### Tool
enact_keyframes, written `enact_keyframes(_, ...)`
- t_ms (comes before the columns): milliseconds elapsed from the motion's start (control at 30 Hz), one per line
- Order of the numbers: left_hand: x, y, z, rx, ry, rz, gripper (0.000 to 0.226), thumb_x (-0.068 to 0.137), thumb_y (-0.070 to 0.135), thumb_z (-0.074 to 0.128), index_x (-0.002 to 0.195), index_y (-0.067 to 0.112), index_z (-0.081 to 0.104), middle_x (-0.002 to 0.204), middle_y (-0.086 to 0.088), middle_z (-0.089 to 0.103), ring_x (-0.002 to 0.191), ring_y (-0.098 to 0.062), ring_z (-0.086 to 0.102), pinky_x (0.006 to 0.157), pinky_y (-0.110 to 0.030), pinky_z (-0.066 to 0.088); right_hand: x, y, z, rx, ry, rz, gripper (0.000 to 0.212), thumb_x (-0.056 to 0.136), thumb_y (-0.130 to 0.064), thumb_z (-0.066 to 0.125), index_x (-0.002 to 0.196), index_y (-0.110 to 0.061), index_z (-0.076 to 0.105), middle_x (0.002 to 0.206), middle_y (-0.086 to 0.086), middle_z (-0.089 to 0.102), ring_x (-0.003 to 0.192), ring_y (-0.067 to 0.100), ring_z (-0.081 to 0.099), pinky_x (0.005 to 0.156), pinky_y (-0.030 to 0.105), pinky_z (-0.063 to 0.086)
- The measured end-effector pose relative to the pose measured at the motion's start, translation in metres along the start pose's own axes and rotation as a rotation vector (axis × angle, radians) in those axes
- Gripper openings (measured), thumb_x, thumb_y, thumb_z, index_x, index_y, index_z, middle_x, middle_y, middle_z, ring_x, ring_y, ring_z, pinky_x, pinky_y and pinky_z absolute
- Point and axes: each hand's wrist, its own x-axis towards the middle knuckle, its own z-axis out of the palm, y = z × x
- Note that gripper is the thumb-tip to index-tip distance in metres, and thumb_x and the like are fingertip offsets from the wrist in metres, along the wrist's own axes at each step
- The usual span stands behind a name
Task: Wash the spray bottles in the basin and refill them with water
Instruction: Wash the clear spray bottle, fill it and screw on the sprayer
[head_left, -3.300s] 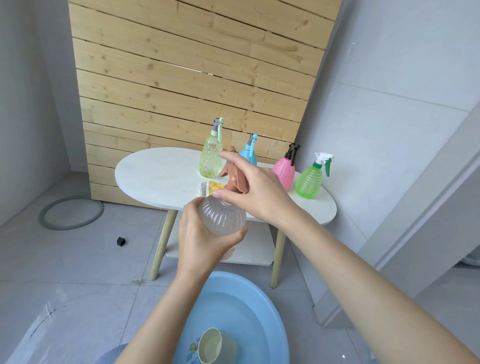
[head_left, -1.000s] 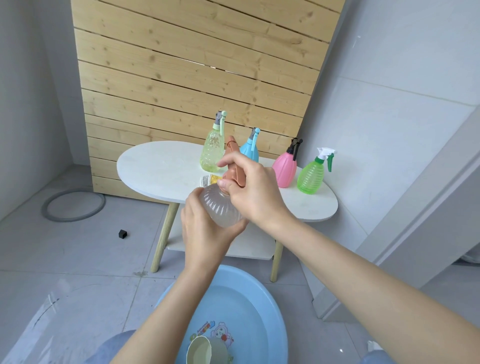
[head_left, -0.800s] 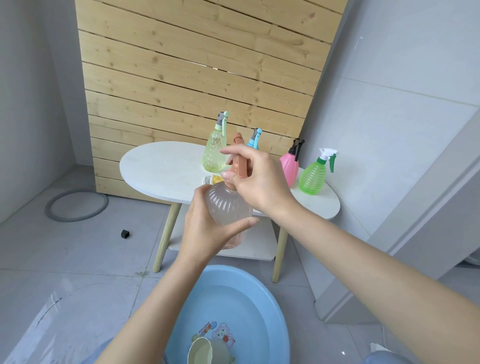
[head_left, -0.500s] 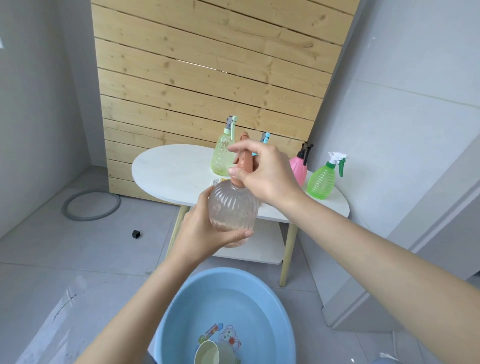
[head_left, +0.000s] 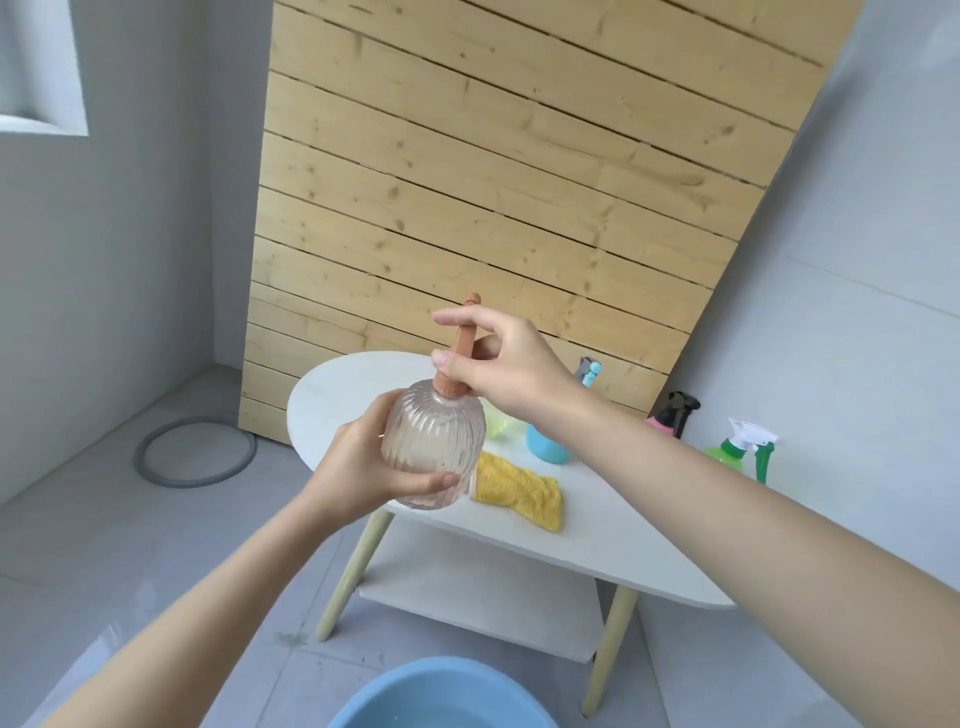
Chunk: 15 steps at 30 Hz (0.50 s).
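Head view: grips the clear ribbed bottle round its belly with the left hand, upright, in front of the near edge of the white table; pinches its brown spray head with the right hand. Shows a yellow cloth on the table just behind, the blue basin below on the floor.

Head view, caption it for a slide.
Left hand holds the clear bottle; right hand grips its sprayer.

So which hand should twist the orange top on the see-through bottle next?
Probably the right hand: its fingers pinch the orange spray top, while the left hand is wrapped round the clear bottle, holding it steady.
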Motion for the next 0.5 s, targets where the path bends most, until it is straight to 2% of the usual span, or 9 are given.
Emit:
enact_keyframes(167, 0.063, -0.046, -0.014, -0.014, -0.020, -0.009, 0.096, 0.043, 0.056, 0.084, 0.129, 0.037, 0.046, 0.118, 0.024, 0.060, 0.112, 0.003, 0.054, 0.089, -0.018, 0.046, 0.071, 0.030, 0.026, 0.115, 0.077, 0.046, 0.025, 0.086, -0.018, 0.066, 0.091, -0.042, 0.066, 0.077, 0.000, 0.066, 0.083, 0.021, 0.067, 0.087, 0.046, 0.055)
enact_keyframes(233, 0.087, -0.066, -0.018, -0.034, -0.037, -0.023, 0.094, 0.045, 0.054, 0.086, 0.129, 0.039, 0.046, 0.118, 0.025, 0.060, 0.113, 0.004, 0.054, 0.086, -0.014, 0.045, 0.097, 0.042, 0.036, 0.150, 0.104, 0.070, 0.027, 0.086, -0.017, 0.065, 0.085, -0.044, 0.066, 0.079, 0.004, 0.067, 0.085, 0.024, 0.068, 0.087, 0.046, 0.055)
enact_keyframes(333, 0.121, -0.096, -0.017, -0.064, -0.064, -0.030, 0.094, 0.049, 0.044, 0.091, 0.131, 0.041, 0.046, 0.120, 0.025, 0.059, 0.113, 0.003, 0.054, 0.084, -0.011, 0.046, 0.134, 0.064, 0.050, 0.151, 0.123, 0.077, 0.025, 0.087, -0.017, 0.064, 0.090, -0.042, 0.066, 0.074, 0.003, 0.067, 0.080, 0.020, 0.067, 0.087, 0.044, 0.055)
enact_keyframes(400, 0.137, -0.112, -0.016, -0.073, -0.075, -0.045, 0.097, 0.053, 0.038, 0.093, 0.137, 0.038, 0.043, 0.123, 0.022, 0.058, 0.115, 0.002, 0.053, 0.088, -0.016, 0.048, 0.151, 0.073, 0.057, 0.136, 0.128, 0.084, 0.025, 0.088, -0.018, 0.064, 0.093, -0.041, 0.066, 0.075, 0.000, 0.065, 0.078, 0.017, 0.064, 0.087, 0.043, 0.055)
enact_keyframes(467, 0.156, -0.131, -0.013, -0.049, -0.096, -0.076, 0.111, 0.048, 0.050, 0.092, 0.143, 0.035, 0.037, 0.129, 0.019, 0.055, 0.121, -0.001, 0.050, 0.097, -0.028, 0.048, 0.171, 0.088, 0.067, 0.124, 0.128, 0.098, 0.024, 0.088, -0.018, 0.063, 0.095, -0.040, 0.066, 0.079, -0.002, 0.063, 0.074, 0.014, 0.062, 0.082, 0.035, 0.056)
enact_keyframes(500, 0.160, -0.134, -0.014, -0.029, -0.109, -0.088, 0.118, 0.044, 0.058, 0.090, 0.145, 0.033, 0.034, 0.133, 0.016, 0.053, 0.124, -0.004, 0.048, 0.101, -0.034, 0.046, 0.176, 0.091, 0.069, 0.121, 0.125, 0.106, 0.023, 0.089, -0.017, 0.062, 0.098, -0.037, 0.067, 0.077, -0.004, 0.061, 0.067, 0.009, 0.061, 0.074, 0.027, 0.054)
